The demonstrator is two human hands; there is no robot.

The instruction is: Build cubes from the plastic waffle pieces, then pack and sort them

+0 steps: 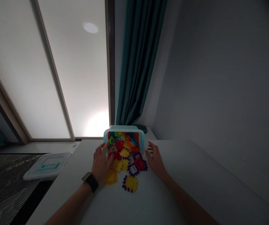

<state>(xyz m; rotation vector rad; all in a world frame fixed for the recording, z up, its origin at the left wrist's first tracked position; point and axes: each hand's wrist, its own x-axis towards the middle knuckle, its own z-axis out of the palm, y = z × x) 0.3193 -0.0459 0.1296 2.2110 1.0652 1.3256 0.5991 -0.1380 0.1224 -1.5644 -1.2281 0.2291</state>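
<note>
A pale teal plastic bin point(124, 128) lies tipped on its side, its mouth facing me, packed with coloured interlocking building pieces point(120, 144). More pieces spill from it onto the table: yellow squares point(117, 166), a red piece point(139, 163) and a purple window piece point(133, 169). Nearest to me lies a yellow piece with a purple one under it point(131, 183). My left hand point(101, 163), fingers apart, is at the bin's left edge and over the nearby pieces; whether it touches them I cannot tell. Right of the bin, my right hand point(155, 158) has loosely bent fingers and holds nothing.
The white table point(157, 200) runs up to a grey wall point(230, 103) on the right. A clear lid with a teal handle point(47, 165) lies lower down, left of the table. Behind the bin hang a teal curtain point(139, 62) and frosted sliding panels point(82, 72).
</note>
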